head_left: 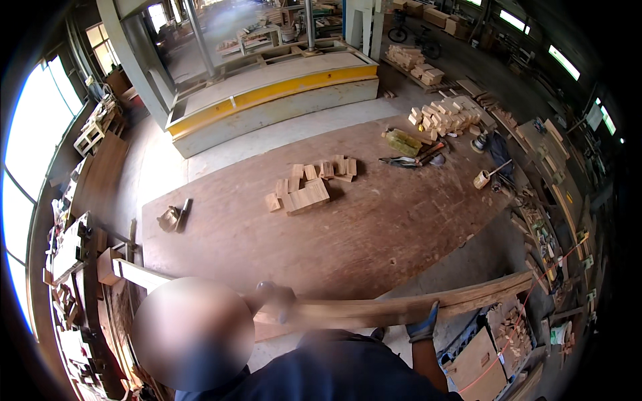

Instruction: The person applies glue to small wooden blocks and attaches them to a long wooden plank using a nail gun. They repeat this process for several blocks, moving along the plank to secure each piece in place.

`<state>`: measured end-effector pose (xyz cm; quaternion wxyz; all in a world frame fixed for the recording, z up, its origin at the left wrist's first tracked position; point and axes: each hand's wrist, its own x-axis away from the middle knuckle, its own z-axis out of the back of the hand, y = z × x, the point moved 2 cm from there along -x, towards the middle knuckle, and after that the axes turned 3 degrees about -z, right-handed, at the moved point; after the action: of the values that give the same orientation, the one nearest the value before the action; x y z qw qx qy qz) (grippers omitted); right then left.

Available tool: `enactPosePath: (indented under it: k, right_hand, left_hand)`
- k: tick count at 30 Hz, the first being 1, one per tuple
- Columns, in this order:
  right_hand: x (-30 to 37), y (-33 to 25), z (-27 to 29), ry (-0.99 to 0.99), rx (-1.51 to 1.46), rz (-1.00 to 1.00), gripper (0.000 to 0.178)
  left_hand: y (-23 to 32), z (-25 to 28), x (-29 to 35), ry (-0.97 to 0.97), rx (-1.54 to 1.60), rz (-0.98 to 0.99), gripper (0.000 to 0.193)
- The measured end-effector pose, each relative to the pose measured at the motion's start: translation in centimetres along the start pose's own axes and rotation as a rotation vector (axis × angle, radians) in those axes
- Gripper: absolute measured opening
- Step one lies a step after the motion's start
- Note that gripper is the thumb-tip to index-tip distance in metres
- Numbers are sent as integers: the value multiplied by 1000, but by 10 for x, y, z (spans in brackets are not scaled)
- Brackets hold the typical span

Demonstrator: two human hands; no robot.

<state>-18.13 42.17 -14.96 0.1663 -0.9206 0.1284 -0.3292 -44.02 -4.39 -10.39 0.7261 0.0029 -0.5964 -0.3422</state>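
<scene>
A long wooden beam [374, 310] lies crosswise in front of my body, over the near edge of the brown work surface. My right hand [422, 325], in a blue and grey glove, grips its near side, with the thumb up against the wood. My left hand [276, 301], also gloved, is at the beam's left part; blur smears its fingers. A round blurred patch hides what lies left of that hand. Beyond the patch, a pale length of wood [142, 275] sticks out; whether it belongs to the same beam I cannot tell.
Several short wood blocks [307, 197] sit mid-surface. A dark-handled tool [184, 212] lies at the left. Pliers [400, 162], a clear green bottle [402, 142] and a pot with a brush [481, 179] are at the far right, near stacked blocks [448, 115]. A yellow-edged press [281, 88] stands behind.
</scene>
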Motion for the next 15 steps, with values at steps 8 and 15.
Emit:
enactPosePath:
  k: [8, 15]
  right_hand:
    - [-24, 11, -16, 29, 72, -27, 88]
    - [-43, 17, -13, 111, 106, -26, 90]
  left_hand:
    - [-34, 0, -6, 215, 144, -56, 85]
    - [7, -9, 38, 631, 11, -103, 86]
